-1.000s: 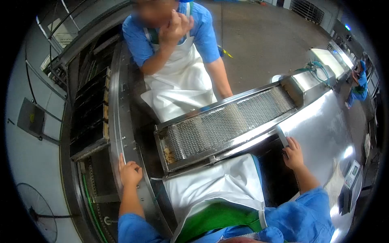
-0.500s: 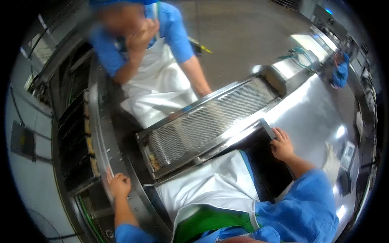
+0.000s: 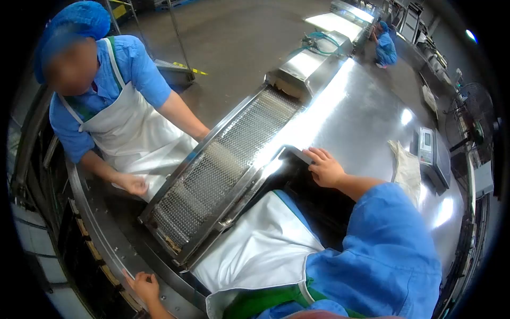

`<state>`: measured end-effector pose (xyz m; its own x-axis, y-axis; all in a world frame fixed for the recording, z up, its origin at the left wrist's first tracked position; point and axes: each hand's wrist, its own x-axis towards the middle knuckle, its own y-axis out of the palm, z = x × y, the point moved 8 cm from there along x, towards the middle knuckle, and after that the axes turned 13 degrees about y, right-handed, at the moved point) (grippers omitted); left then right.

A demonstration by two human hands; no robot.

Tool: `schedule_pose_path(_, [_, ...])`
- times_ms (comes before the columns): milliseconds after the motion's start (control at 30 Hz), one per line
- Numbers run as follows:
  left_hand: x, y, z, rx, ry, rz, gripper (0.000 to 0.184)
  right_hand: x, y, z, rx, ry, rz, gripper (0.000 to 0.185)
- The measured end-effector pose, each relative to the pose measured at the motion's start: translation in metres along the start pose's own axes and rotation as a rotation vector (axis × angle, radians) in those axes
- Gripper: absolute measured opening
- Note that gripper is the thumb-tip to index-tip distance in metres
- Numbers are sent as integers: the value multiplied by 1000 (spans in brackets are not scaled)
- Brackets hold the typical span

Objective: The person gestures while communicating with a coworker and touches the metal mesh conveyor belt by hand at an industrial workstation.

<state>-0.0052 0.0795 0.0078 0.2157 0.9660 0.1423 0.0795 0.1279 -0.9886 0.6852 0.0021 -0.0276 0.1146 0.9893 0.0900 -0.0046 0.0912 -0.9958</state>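
My right hand (image 3: 325,169) rests on the near edge of the steel table (image 3: 366,138), fingers stretched out and holding nothing. Low in the view, my left hand (image 3: 144,287) lies at the curved metal rail (image 3: 106,242), index finger extended and the others loosely bent, with no object visible in it. Between my hands and a co-worker, a wire-mesh conveyor belt (image 3: 228,154) runs in a steel frame, with bits of pale residue at its lower end. My white apron (image 3: 260,239) is close against the frame.
Across the belt stands a co-worker (image 3: 122,106) in a blue cap and white apron, one hand (image 3: 133,183) above the rail. A scale (image 3: 427,151) and a cloth (image 3: 405,173) lie on the table's right. Further off, another person (image 3: 385,48) crouches near machinery.
The view has swung toward the right. The co-worker's raised hand has come down from the face to the apron. My hands stay at the table edge and the rail.
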Motion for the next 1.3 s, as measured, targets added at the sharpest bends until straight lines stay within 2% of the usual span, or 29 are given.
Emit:
schedule_pose_path(67, [0, 5, 4, -74, -132, 86, 11, 2, 0, 0, -8, -2, 3, 13])
schedule_pose_path(100, [-1, 5, 5, -72, -131, 87, 11, 2, 0, 0, -16, 10, 13, 12])
schedule_pose_path(167, [1, -2, -4, 29, 36, 2, 11, 1, 3, 0, -20, 28, 29, 12])
schedule_pose_path(300, [-1, 6, 5, -79, -68, 61, 10, 0, 6, 0, -39, 8, 18, 13])
schedule_pose_path(367, [-2, 9, 8, -71, -37, 54, 11, 2, 4, 0, -37, 12, 27, 14])
schedule_pose_path(433, [-2, 8, 7, -29, 14, 43, 11, 2, 3, 3, -169, 9, 116, 33])
schedule_pose_path(533, [-1, 2, -2, 35, 80, 28, 11, 2, 5, 3, -193, 15, 105, 33])
schedule_pose_path(600, [2, -3, -9, 65, 86, 26, 11, 2, 8, 2, -193, 4, 105, 33])
schedule_pose_path(667, [1, -2, -5, -40, -45, 24, 10, 1, 7, 2, -194, -26, 102, 33])
schedule_pose_path(733, [-8, 24, 31, -103, -129, 46, 9, 2, 1, 4, -152, -3, 145, 32])
schedule_pose_path(767, [-4, 6, 11, -37, -59, 21, 11, 2, 1, 4, -119, -1, 124, 31])
schedule_pose_path(800, [-13, 30, 42, -218, -146, 18, 11, 2, 2, 2, -86, -4, 104, 31])
schedule_pose_path(833, [-6, 17, 25, -146, -59, -19, 11, 2, 1, 2, -60, -7, 94, 29])
schedule_pose_path(867, [-5, 5, 13, -94, -84, -17, 12, 2, 2, 1, -36, -4, 84, 29])
schedule_pose_path(900, [-3, 1, 9, -39, -26, -19, 12, 2, 3, 4, -28, -47, 78, 29])
schedule_pose_path(1000, [-4, 3, 14, -68, -71, -34, 11, 1, 0, 4, -28, -56, 7, 24])
schedule_pose_path(1067, [-3, -2, 9, -78, -30, -64, 12, 2, 3, 0, -27, -20, 17, 19])
schedule_pose_path(1300, [-3, 2, 13, -96, -25, -69, 13, 3, -1, 4, -17, -61, -40, 20])
